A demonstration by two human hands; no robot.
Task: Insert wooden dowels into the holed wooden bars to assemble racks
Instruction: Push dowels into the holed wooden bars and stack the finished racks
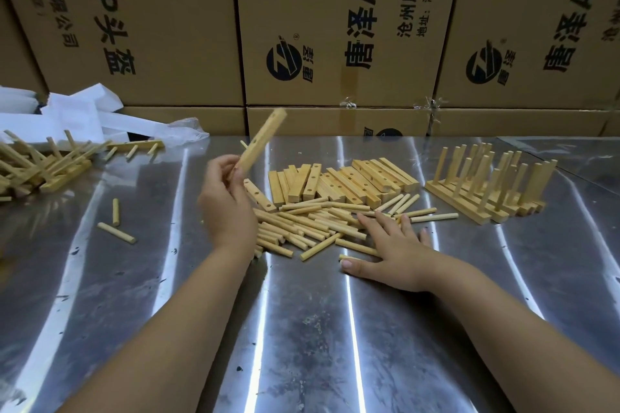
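Observation:
My left hand [225, 201] grips the lower end of a holed wooden bar [263, 141], which is lifted off the table and tilts up to the right. My right hand [391, 250] lies flat, fingers spread, on the near right edge of a heap of loose dowels [302, 225]. Behind the dowels sits a pile of holed bars [339, 183]. One more holed bar [260, 195] lies beside my left hand.
Finished racks [486, 188] with upright dowels stand at the right. A jumble of racks [37, 164] lies at the left, by white plastic bags [73, 114]. Two stray dowels [115, 223] lie on the steel table [302, 329]. Cardboard boxes [335, 27] wall the back.

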